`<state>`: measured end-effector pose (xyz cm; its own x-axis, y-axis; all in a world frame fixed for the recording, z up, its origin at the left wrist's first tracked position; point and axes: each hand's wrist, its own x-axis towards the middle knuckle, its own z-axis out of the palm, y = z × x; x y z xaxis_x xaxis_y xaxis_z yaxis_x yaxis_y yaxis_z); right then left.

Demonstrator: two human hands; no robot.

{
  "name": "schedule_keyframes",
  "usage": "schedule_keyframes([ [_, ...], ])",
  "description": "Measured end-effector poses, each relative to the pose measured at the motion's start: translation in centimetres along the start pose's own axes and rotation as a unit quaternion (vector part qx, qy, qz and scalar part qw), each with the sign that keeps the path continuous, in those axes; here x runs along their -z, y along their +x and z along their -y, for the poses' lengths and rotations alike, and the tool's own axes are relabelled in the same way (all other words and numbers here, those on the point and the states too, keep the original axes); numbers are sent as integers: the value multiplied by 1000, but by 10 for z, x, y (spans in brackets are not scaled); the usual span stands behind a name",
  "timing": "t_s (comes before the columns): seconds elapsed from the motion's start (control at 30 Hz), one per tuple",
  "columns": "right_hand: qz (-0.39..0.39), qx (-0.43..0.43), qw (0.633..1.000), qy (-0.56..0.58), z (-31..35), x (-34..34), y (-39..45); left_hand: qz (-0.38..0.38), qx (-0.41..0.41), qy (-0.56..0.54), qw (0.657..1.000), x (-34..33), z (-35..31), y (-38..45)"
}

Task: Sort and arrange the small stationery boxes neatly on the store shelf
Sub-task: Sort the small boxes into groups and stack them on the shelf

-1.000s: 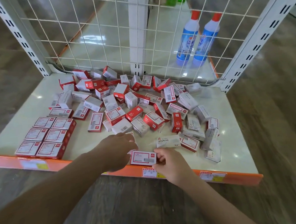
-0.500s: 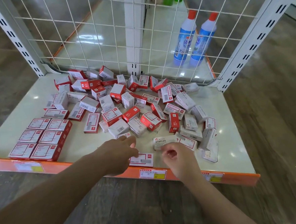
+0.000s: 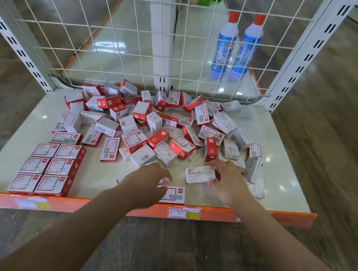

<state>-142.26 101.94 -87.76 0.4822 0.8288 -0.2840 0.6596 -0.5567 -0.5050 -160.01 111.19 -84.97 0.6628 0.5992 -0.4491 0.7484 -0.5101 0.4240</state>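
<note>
A loose pile of small red-and-white stationery boxes (image 3: pixel 162 126) covers the middle and back of the cream shelf (image 3: pixel 278 170). Several red-framed boxes lie flat in a neat block (image 3: pixel 47 167) at the front left. My right hand (image 3: pixel 228 180) pinches the right end of a white box printed STAPLES (image 3: pixel 199 174), thumb below and fingers above. My left hand (image 3: pixel 145 184) hovers with loosely curled fingers over the left part of a flat red-framed box (image 3: pixel 174 194) near the front edge. What lies under its palm is hidden.
An orange price rail (image 3: pixel 72 203) runs along the shelf's front edge. A white wire mesh (image 3: pixel 125 44) closes the back, between slotted uprights (image 3: pixel 308 58). Two blue bottles with red caps (image 3: pixel 222 47) stand behind the mesh. More white boxes (image 3: pixel 254 172) lie at the right.
My right hand left the red-framed box at the front edge, moved up and right, and took hold of the white STAPLES box. My left hand stayed almost in place.
</note>
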Motion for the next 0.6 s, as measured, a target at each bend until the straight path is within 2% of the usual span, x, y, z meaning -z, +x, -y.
schedule_keyframes([
  [0.13,-24,-16,998,54,-3,3,-7,-25,38,-133,990,0,0,5],
  [0.33,-42,0,984,172,-3,8,-23,-10,71,-264,962,2,-17,12],
  [0.6,-13,45,977,207,2,14,-32,-6,64,-331,941,7,-26,11],
])
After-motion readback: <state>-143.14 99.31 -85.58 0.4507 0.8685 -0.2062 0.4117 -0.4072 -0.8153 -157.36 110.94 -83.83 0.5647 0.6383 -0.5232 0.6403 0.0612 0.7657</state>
